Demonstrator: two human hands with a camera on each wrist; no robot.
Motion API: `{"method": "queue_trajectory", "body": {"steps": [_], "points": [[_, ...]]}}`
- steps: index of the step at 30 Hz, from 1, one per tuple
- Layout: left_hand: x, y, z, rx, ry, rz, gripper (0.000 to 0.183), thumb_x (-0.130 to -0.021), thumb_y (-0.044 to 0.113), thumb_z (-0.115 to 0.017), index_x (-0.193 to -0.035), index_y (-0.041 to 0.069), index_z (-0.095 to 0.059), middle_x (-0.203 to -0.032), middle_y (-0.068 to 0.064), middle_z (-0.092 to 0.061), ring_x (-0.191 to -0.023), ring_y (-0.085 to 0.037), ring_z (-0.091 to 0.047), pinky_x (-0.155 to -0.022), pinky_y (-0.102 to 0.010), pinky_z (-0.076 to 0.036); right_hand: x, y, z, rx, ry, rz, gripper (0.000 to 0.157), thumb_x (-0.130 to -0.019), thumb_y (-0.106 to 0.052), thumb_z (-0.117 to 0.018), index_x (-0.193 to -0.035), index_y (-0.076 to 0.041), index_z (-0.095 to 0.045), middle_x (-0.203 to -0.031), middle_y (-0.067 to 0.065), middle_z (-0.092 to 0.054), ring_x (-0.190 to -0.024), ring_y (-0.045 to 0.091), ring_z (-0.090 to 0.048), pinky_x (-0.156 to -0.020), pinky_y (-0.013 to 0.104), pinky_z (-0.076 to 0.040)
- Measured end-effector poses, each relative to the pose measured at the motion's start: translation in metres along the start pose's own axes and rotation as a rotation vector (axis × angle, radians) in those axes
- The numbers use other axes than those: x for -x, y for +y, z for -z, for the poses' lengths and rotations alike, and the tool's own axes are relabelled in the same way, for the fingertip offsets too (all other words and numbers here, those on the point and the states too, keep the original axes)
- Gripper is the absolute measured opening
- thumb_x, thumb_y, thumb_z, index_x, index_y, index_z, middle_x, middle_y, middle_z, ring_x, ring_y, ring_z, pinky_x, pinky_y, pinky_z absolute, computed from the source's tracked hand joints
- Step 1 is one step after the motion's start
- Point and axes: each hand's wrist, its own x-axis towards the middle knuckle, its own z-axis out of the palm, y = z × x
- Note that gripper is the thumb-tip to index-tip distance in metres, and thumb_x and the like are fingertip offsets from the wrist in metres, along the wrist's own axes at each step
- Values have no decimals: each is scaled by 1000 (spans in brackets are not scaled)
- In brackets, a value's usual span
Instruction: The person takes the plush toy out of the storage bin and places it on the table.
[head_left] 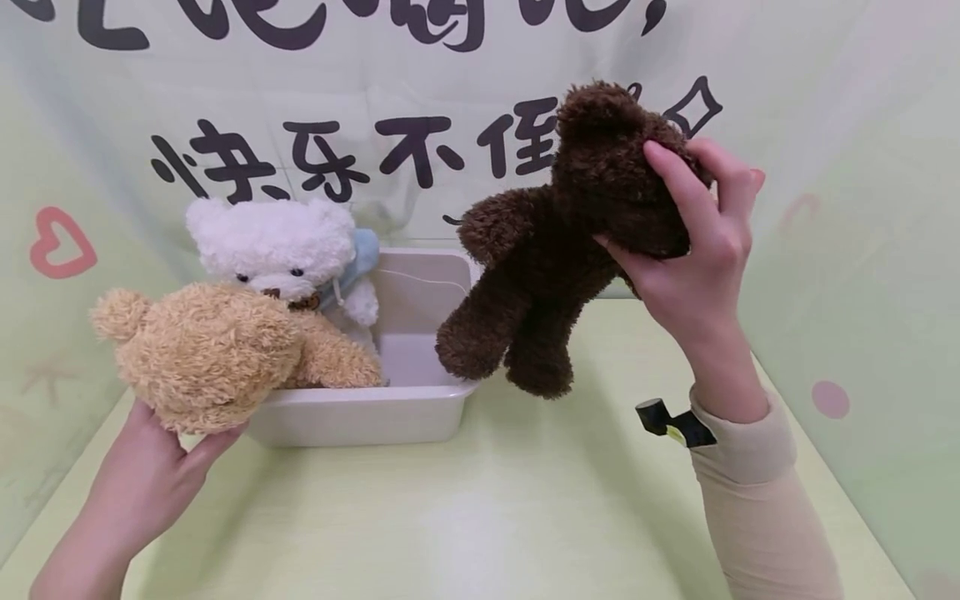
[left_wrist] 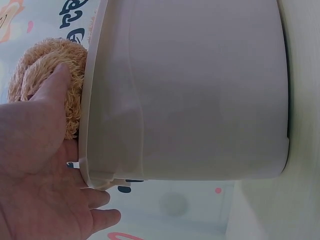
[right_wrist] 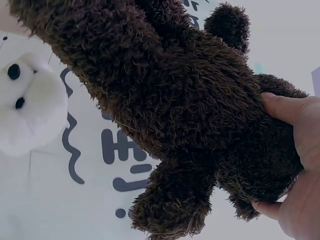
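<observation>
My right hand (head_left: 701, 242) grips a dark brown teddy bear (head_left: 536, 258) by its head, thumb below and fingers over the top. The bear hangs in the air to the right of a white bin (head_left: 367, 417), legs pointing down and left. At the bin's left end, my left hand (head_left: 153, 467) holds the head of a light brown teddy bear (head_left: 206, 354) from beneath. That bear leans over the near rim; its thumb-side fur shows in the left wrist view (left_wrist: 75, 90), where two of my fingers (left_wrist: 102, 217) stick out straight.
A white teddy bear (head_left: 270, 242) with a light blue piece (head_left: 365, 250) at its shoulder sits in the bin behind the light brown one. The bin stands on a pale table (head_left: 450, 517). Behind hangs a cloth (head_left: 420, 83) with black lettering.
</observation>
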Motion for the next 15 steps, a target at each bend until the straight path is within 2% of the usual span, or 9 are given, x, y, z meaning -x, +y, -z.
{"method": "queue_trajectory", "body": {"steps": [4, 8, 11, 15], "points": [[-2, 1, 2, -1, -3, -10, 81, -92, 4, -74, -160, 15, -31, -148, -21, -40, -135, 2, -31, -103, -8, -19, 4, 1, 9, 19, -12, -36, 67, -59, -6, -98, -121, -3, -71, -128, 10, -56, -126, 28, -46, -107, 44, -42], [-2, 3, 2, -13, -8, -6, 80, -93, 4, -74, -160, 14, -31, -149, -23, -39, -136, 1, -30, -104, -10, -18, 9, 7, 17, 31, -14, -33, 69, -57, -7, -97, -121, -4, -71, -126, 13, -58, -123, 30, -48, -107, 45, -40], [-1, 3, 1, -11, -11, 13, 83, -93, 6, -74, -161, 14, -27, -151, -24, -36, -138, -2, -30, -104, -10, -18, 13, 12, 21, 2, 2, -16, 66, -57, -6, -96, -119, -3, -72, -124, 13, -60, -123, 33, -51, -112, 46, -36], [0, 3, 1, -6, -10, 28, 85, -94, 7, -74, -162, 13, -23, -152, -24, -35, -139, -11, -31, -104, -9, -17, 18, 15, 27, -35, 26, -25, 63, -59, -12, -95, -117, -1, -73, -125, 12, -60, -124, 36, -55, -115, 48, -34]]}}
